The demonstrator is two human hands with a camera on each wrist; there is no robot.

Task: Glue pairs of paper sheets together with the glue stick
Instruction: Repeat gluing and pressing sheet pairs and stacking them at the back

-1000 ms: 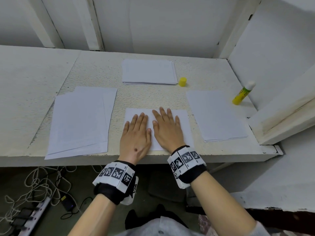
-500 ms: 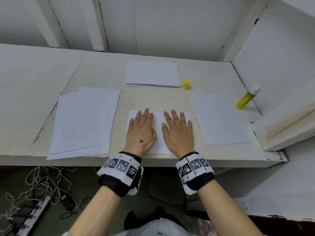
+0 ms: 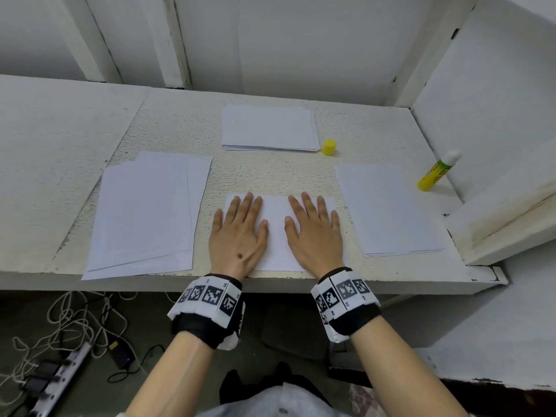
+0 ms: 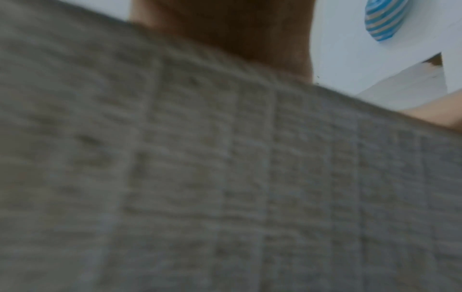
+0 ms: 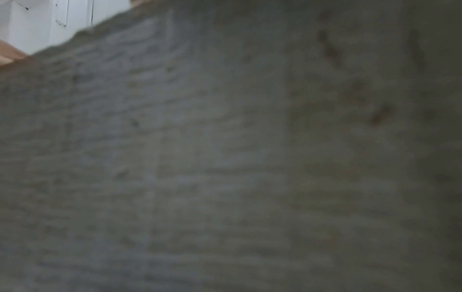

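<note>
white sheet (image 3: 278,236) under both grips; white stacks (image 3: 144,212) either side; yellow cap (image 3: 328,147) beyond; yellow glue stick (image 3: 436,173), white tip; off-white speckled surface (image 3: 270,176); black-and-white checkered wristbands (image 3: 210,299).

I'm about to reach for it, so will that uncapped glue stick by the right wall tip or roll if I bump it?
The glue stick looks tall, narrow and tilted, so it would probably tip easily. Being round, it would likely roll once down.
</note>
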